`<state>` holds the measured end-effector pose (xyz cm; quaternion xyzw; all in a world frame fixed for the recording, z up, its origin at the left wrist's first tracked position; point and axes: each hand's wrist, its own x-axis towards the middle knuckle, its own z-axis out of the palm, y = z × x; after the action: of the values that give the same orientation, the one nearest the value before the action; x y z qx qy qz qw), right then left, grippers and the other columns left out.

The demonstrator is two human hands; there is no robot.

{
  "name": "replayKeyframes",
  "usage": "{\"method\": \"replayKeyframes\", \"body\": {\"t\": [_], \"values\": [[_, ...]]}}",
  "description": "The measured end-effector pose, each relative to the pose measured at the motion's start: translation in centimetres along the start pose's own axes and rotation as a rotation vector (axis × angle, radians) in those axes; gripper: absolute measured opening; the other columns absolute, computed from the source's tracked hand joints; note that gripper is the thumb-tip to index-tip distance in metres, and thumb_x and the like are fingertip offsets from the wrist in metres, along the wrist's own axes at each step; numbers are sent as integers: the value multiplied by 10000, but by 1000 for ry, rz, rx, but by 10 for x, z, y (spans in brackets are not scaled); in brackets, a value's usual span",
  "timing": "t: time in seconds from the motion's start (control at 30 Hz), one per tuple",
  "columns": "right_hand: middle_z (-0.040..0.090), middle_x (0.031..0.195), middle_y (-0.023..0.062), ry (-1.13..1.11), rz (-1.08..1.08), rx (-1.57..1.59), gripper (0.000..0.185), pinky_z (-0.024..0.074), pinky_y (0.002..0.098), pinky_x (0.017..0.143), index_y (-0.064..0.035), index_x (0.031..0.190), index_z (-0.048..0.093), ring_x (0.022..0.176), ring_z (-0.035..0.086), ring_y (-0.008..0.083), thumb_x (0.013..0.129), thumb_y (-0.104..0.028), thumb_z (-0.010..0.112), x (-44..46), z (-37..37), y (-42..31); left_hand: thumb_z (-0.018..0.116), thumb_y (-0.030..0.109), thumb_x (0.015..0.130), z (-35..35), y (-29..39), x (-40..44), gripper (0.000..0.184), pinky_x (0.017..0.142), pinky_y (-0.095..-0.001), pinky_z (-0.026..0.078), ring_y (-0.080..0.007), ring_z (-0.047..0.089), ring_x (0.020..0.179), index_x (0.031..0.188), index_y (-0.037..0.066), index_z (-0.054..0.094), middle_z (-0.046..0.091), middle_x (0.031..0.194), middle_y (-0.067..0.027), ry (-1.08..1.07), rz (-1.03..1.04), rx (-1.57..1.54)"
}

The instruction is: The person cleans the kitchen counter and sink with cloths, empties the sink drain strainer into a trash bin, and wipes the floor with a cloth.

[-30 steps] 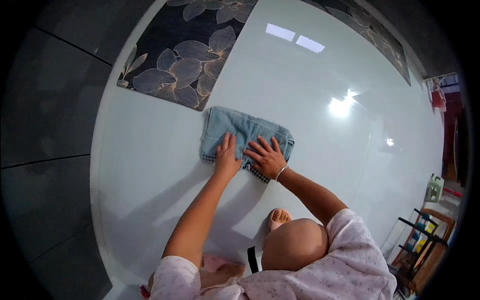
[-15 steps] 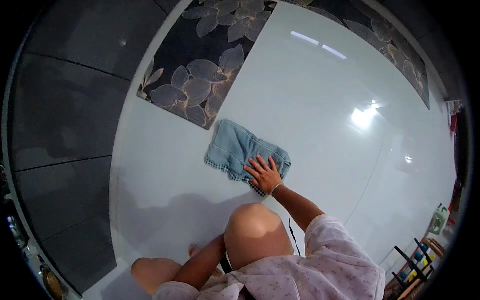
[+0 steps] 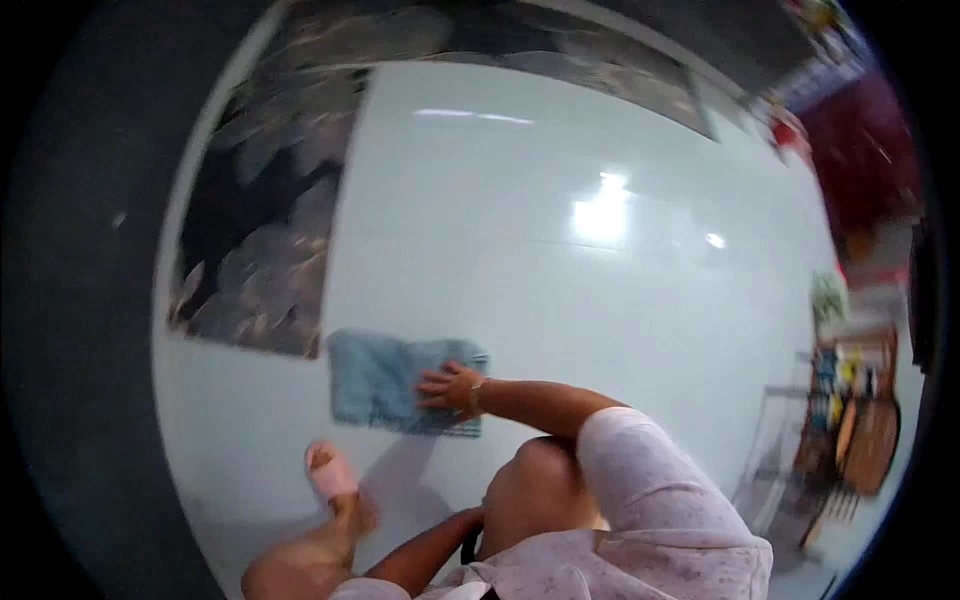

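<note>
My right hand [image 3: 451, 390] lies flat on a folded blue-grey cloth [image 3: 375, 380], near its right end. The fingers are slightly spread and point left, blurred by motion; they press on the cloth rather than wrap round it. A band circles the wrist. The cloth rests on a glossy white floor [image 3: 560, 310], its checked edge toward me. My left forearm [image 3: 430, 550] reaches in beside my bent knee, which hides the left hand and its fingers.
A dark flower-patterned border [image 3: 265, 230] runs along the left and far sides, with dark grey tiles [image 3: 90, 250] beyond it. My slippered foot [image 3: 328, 470] stands below the cloth. A rack with utensils and a wooden board [image 3: 872, 445] is at the right.
The view has turned and shifted, so the cloth and right hand appear farther left and lower. The right hand stays on the cloth. My slippered foot and more of the rack now show.
</note>
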<state>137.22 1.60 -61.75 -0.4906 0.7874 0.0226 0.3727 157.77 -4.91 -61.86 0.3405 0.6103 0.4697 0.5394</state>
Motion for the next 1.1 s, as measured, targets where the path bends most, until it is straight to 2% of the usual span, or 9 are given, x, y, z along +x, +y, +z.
{"method": "replayKeyframes", "body": {"t": [0.03,0.13,0.2,0.37,0.5,0.6,0.7,0.8,1.1], "values": [[63,1635,1,18,-4,-43,898,191,525,1156,-340,1524,245,1497,81,264,787,-509,731,4,1,0,633,225,903,3,-4,1,321,960,-406,438,-260,585,1086,1173,54,606,640,1130,-143,-65,32,12],[61,1634,-25,19,62,88,680,112,546,1183,-379,1496,294,1504,11,255,899,-398,618,15,7,-11,631,228,902,12,-16,8,325,962,-409,436,-264,584,1090,1175,53,607,639,1135,-146,-242,99,49],[53,1633,-40,64,113,130,636,54,563,1191,-388,1493,293,1505,-27,247,924,-367,576,26,17,-22,629,229,902,15,-23,8,327,964,-411,435,-266,583,1092,1176,53,607,638,1138,-148,-344,128,71],[51,1631,-50,174,245,275,597,1,582,1192,-385,1483,306,1504,-42,245,941,-315,546,35,29,-40,626,233,900,21,-43,2,334,967,-416,432,-272,581,1098,1180,52,608,637,1146,-153,-518,165,120],[138,1618,-39,332,270,310,598,31,624,1177,-367,1431,387,1504,-2,276,888,-263,615,34,37,-43,623,235,899,27,-52,4,339,971,-419,429,-277,580,1103,1183,51,608,635,1152,-157,-587,181,154],[129,1618,-30,278,305,287,569,39,596,1193,-343,1436,394,1505,9,256,911,-237,584,33,28,-48,621,238,898,28,-56,0,342,973,-422,427,-281,579,1107,1185,50,608,634,1157,-160,-608,190,175],[172,1607,-17,288,383,371,565,98,611,1184,-324,1406,444,1504,41,266,881,-208,620,45,27,-60,619,240,897,30,-57,-1,346,975,-425,425,-285,577,1111,1187,50,609,633,1161,-164,-611,198,188],[191,1602,-27,328,433,362,597,126,629,1165,-366,1398,457,1501,52,282,857,-233,671,50,29,-60,617,242,896,32,-60,-1,350,977,-428,423,-289,576,1115,1189,49,609,632,1166,-167,-610,203,205],[257,1574,-1,263,451,378,440,248,593,1118,-298,1314,570,1483,143,283,881,-269,643,49,10,-62,610,248,893,36,-69,-4,362,984,-436,417,-300,573,1126,1195,48,610,629,1180,-176,-630,216,250]]}}
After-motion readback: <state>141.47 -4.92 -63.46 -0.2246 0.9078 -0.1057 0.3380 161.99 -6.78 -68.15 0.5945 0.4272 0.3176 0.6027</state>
